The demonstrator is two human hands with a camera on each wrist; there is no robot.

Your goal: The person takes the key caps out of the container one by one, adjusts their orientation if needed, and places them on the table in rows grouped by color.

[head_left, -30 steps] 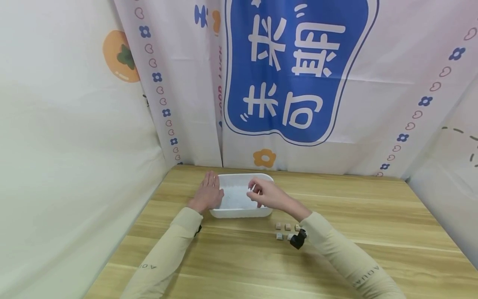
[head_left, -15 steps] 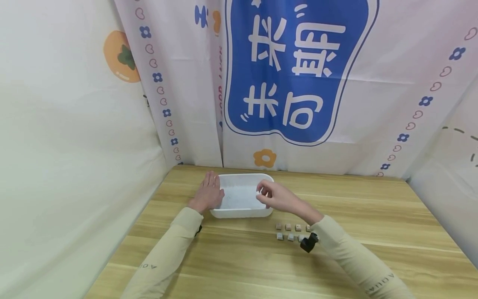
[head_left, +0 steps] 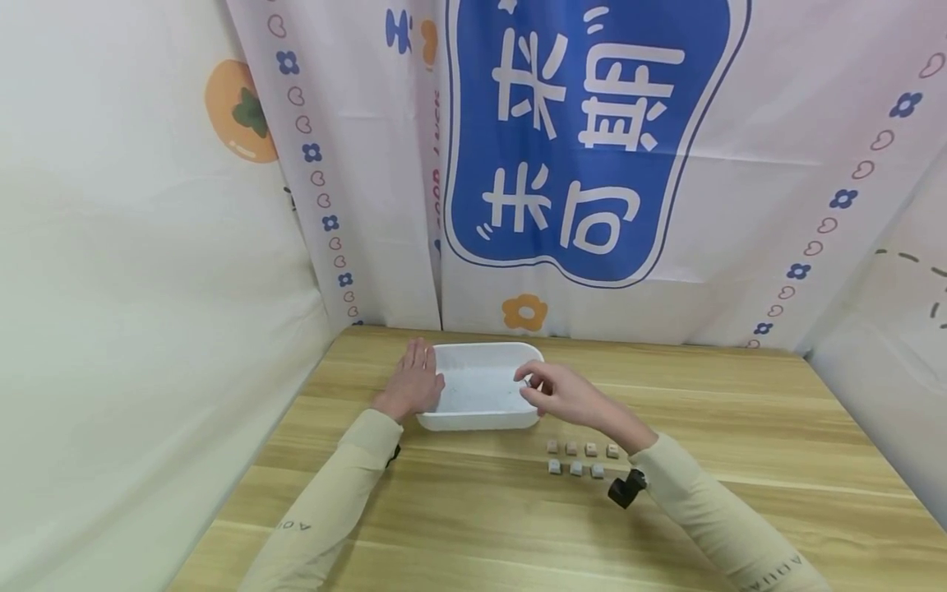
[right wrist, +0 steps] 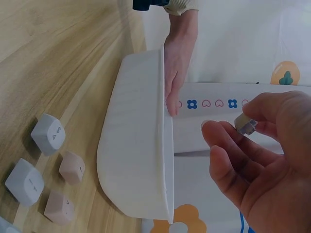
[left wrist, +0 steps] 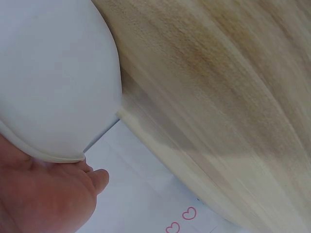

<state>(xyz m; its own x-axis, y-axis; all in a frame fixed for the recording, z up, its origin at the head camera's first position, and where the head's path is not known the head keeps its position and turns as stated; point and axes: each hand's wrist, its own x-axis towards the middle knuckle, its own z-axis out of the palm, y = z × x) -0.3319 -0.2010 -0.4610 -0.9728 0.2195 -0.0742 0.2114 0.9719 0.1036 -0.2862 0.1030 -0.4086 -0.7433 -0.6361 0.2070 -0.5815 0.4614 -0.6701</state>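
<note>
A white plastic tray (head_left: 473, 421) stands near the back of the wooden table. My left hand (head_left: 409, 385) rests over its left rim with the fingers straight; in the left wrist view the hand (left wrist: 48, 194) lies against that rim. Above the tray's right end is my right hand (head_left: 565, 395), fingers bent. The right wrist view shows this hand (right wrist: 272, 170) pinching a small pale keycap (right wrist: 245, 124), its hollow underside partly visible. On the table near the tray's front right corner sit more keycaps, pinkish ones (head_left: 571, 449) in a back row and whitish ones (head_left: 575, 469) in front.
The wooden table (head_left: 459, 510) runs back to a printed white curtain (head_left: 385, 271) behind the tray. Another pale curtain (head_left: 163, 288) closes the left side. A black wrist camera (head_left: 626, 490) hangs under my right cuff, just right of the keycaps.
My right hand has shifted rightward over the tray, from its middle to its right end. More keycaps show now beside the forearm. The left hand has stayed put.
</note>
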